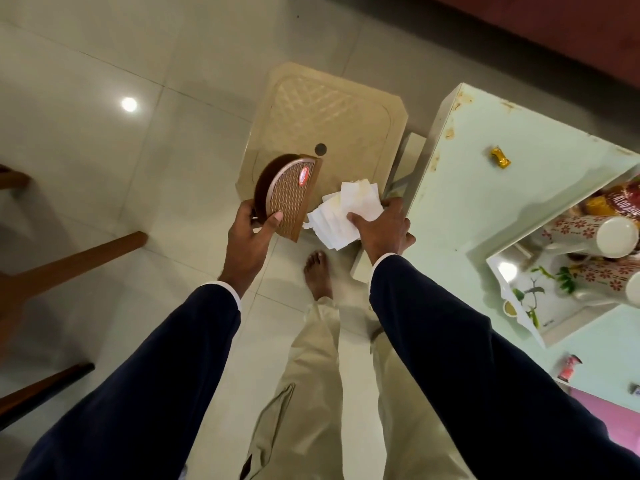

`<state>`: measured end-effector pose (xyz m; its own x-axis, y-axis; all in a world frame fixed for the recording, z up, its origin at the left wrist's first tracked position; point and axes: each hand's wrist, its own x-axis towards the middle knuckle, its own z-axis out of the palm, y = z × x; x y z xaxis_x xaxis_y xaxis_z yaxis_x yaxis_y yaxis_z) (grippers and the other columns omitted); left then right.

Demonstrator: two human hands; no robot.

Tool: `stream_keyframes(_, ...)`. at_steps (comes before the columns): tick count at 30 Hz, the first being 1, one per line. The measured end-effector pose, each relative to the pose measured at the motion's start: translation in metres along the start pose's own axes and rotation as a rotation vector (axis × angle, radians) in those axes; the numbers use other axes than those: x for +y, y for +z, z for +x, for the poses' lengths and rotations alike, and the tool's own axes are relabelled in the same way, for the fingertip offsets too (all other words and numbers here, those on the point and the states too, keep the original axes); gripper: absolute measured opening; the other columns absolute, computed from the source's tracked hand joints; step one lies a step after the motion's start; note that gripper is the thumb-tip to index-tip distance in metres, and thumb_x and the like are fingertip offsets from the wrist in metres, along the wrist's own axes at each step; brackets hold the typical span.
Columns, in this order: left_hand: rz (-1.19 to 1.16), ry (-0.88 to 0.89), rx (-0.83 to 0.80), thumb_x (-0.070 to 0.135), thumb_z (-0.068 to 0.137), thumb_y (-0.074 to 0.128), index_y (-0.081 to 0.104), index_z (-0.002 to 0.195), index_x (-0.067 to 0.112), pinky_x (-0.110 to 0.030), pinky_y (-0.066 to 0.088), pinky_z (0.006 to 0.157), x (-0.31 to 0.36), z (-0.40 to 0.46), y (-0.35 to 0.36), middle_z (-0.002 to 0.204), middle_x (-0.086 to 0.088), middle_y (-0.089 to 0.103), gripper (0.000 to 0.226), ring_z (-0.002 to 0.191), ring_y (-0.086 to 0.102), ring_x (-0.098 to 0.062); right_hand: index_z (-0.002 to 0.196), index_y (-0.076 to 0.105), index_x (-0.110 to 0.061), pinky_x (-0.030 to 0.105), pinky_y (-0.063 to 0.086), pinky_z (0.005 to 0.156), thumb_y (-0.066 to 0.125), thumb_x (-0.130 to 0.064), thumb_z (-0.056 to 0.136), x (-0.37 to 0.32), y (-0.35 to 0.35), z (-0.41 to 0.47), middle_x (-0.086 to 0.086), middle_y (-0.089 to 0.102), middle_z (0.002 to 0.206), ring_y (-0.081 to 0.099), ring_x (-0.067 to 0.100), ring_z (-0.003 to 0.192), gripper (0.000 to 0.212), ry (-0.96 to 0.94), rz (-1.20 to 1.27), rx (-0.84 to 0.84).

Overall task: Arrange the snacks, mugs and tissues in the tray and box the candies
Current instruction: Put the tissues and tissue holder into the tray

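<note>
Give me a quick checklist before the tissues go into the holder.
1. Holder held firmly: ok, left hand grips it, thumb on its face.
2. Tissues secured: ok, right hand holds the stack.
3. Stack squared up: not ok, the sheets are fanned out unevenly.
4. Holder slot facing the tissues: cannot tell, the slot is not visible.
5. Surface below for drops: ok, the stool is under both hands.
6. Space in the tray for the holder: cannot tell, mugs and snacks fill the visible part.
</note>
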<state>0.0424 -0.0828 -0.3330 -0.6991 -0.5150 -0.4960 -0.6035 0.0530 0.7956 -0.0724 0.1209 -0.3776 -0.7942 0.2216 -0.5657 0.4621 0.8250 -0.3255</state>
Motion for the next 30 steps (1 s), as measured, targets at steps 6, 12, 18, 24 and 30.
stream_keyframes(6, 0.022, -0.002, 0.009, 0.045, 0.088, 0.066, 0.056, 0.113, 0.032, -0.036, 0.058, 0.087, 0.003, 0.000, 0.004, 0.102, 0.023, 0.069, 0.031, 0.096, 0.066, 0.001, 0.102, 0.048, -0.028, 0.038, 0.029, 0.083, 0.074, -0.044, 0.075, -0.006, -0.010, 0.002, -0.009, 0.066, 0.097, 0.063, 0.023, 0.096, 0.041, 0.035, 0.064, -0.073)
stream_keyframes(12, 0.026, 0.021, -0.017, 0.040, 0.092, 0.066, 0.057, 0.116, 0.030, -0.033, 0.057, 0.088, 0.011, -0.002, 0.016, 0.105, 0.022, 0.069, 0.028, 0.098, 0.066, 0.000, 0.109, 0.063, -0.013, 0.040, 0.051, 0.089, 0.071, -0.030, 0.079, 0.010, -0.028, 0.015, 0.007, 0.066, 0.112, 0.063, 0.029, 0.101, 0.035, 0.053, 0.262, -0.175)
stream_keyframes(18, 0.003, 0.041, -0.024, 0.041, 0.091, 0.067, 0.058, 0.117, 0.026, -0.018, 0.054, 0.080, 0.020, -0.004, 0.031, 0.103, 0.022, 0.069, 0.032, 0.097, 0.066, 0.003, 0.109, 0.061, -0.008, 0.040, 0.054, 0.084, 0.074, -0.021, 0.080, 0.031, -0.047, 0.029, 0.007, 0.067, 0.109, 0.063, 0.027, 0.097, 0.035, 0.033, 0.494, -0.252)
stream_keyframes(24, -0.059, 0.041, -0.041, 0.047, 0.084, 0.067, 0.057, 0.110, 0.035, -0.026, 0.057, 0.084, 0.037, -0.017, 0.039, 0.105, 0.017, 0.071, 0.030, 0.100, 0.070, -0.005, 0.106, 0.068, -0.016, 0.039, 0.058, 0.083, 0.076, -0.017, 0.078, 0.045, -0.098, 0.016, 0.002, 0.073, 0.107, 0.069, 0.024, 0.098, 0.029, 0.091, 0.888, -0.300)
stream_keyframes(30, 0.008, 0.108, -0.082, 0.041, 0.084, 0.069, 0.056, 0.111, 0.032, -0.026, 0.060, 0.077, 0.088, -0.055, 0.054, 0.108, 0.009, 0.068, 0.031, 0.096, 0.068, -0.004, 0.120, 0.066, -0.008, 0.039, 0.058, 0.079, 0.076, -0.015, 0.084, 0.064, -0.198, -0.015, 0.011, 0.073, 0.115, 0.071, 0.029, 0.104, 0.038, 0.000, 1.018, -0.375)
